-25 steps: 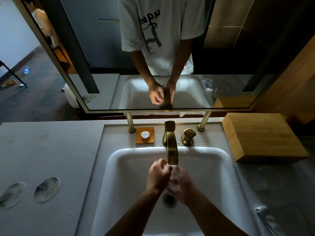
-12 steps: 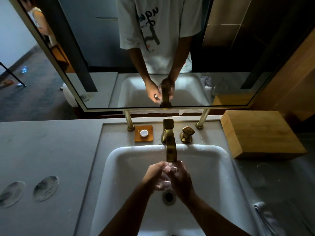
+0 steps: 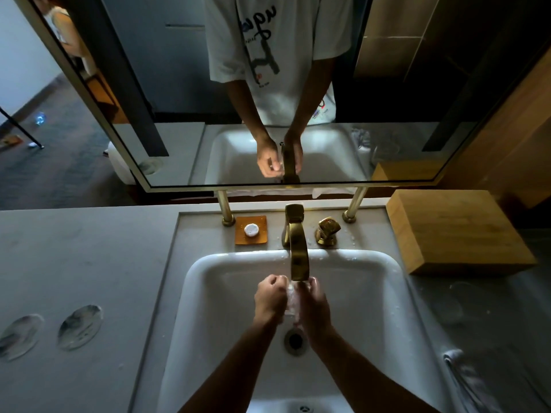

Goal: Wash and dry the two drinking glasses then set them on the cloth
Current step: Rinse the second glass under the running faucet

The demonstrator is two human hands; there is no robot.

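From the head view I have both hands down in the white sink (image 3: 208, 293), right under the spout of the brass tap (image 3: 298, 257), and this reads to me as the wash step on the first drinking glass (image 3: 291, 299). The glass is squeezed between my palms just above the drain (image 3: 295, 339); only a pale wet sliver of it shows, so I cannot tell which way up it sits. My left hand (image 3: 269, 298) has its fingers curled in around the glass's left side, knuckles up. My right hand (image 3: 314, 305) wraps the other side, fingertips up by the spout. I cannot make out a second glass for certain; there is a faint clear shape on the dark worktop (image 3: 89, 263) to the right, below the wooden block (image 3: 456, 231), too dim to name. A pale cloth (image 3: 465, 371) lies at the lower right with nothing set on it that I can see. So by my judgement the job is early: rinsing under way, drying and placing both glasses left.
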